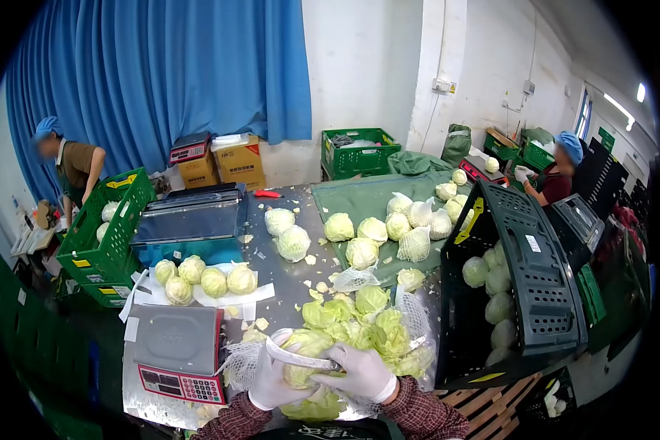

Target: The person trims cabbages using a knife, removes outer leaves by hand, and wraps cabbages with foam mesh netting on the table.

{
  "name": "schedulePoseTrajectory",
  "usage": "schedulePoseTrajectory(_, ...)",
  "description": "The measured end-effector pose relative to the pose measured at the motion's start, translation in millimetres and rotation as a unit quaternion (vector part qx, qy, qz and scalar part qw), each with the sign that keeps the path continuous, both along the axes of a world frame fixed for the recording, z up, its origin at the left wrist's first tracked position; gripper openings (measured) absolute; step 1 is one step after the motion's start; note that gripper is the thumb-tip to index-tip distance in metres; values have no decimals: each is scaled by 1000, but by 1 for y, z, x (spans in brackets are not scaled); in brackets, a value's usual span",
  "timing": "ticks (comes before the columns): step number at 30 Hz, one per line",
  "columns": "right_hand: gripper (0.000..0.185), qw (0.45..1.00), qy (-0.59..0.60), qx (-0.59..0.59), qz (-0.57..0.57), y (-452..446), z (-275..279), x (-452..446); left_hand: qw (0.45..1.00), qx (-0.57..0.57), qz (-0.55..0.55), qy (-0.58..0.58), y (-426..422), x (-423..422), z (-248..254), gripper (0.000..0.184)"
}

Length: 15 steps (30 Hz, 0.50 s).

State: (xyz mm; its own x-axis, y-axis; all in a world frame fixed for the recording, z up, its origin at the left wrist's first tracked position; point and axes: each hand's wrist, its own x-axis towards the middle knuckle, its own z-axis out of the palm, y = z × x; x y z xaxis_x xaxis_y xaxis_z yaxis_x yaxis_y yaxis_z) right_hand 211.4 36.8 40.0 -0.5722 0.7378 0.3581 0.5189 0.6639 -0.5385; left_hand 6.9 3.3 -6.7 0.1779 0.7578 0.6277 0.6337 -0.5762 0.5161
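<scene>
My left hand (271, 378), in a white glove, is wrapped round the left side of a cabbage (301, 346) low in the middle of the view. From the right, my gloved right hand (361, 372) holds a knife (297, 357) whose blade lies across the cabbage. Loose green leaves (359, 323) and white netting (414, 315) lie just beyond my hands. More netting (242, 361) is beside my left hand. Below the held cabbage are further pale leaves (315, 405).
A scale (177, 345) stands at the left, with several cabbages (214, 281) behind it. More cabbages (363, 253) lie on green cloth. A dark crate (546, 293) holding cabbages is at the right. One person (81, 165) is far left, another (554, 176) far right.
</scene>
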Motion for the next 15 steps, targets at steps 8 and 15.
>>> schedulePoseTrajectory(8,14,951,-171,243,82,-5,-1,-11,993,68,31,95,-2,-4,3,79)
schedulePoseTrajectory(15,9,925,-127,335,129,7,-6,-24,995,71,52,42,-5,-10,-3,76)
